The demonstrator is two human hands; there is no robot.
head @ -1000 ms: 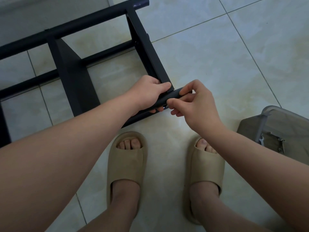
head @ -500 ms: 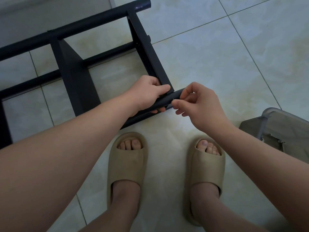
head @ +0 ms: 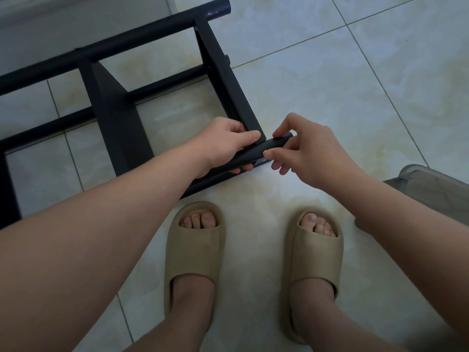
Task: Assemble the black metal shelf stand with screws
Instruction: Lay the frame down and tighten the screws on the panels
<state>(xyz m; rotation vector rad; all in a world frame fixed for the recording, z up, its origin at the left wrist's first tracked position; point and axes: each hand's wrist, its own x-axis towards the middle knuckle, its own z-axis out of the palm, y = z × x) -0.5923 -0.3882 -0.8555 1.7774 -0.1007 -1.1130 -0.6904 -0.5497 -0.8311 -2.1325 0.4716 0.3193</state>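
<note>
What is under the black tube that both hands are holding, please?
A lower black bar and pale floor tile. The left hand covers the underside of the tube by the corner, so nothing shows there.

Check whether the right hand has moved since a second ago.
Yes, slightly: the right hand drifted rightward from the shelf frame corner, exposing the end of the black tube it still pinches.

Frame cut at left edge — bin at right.
</note>
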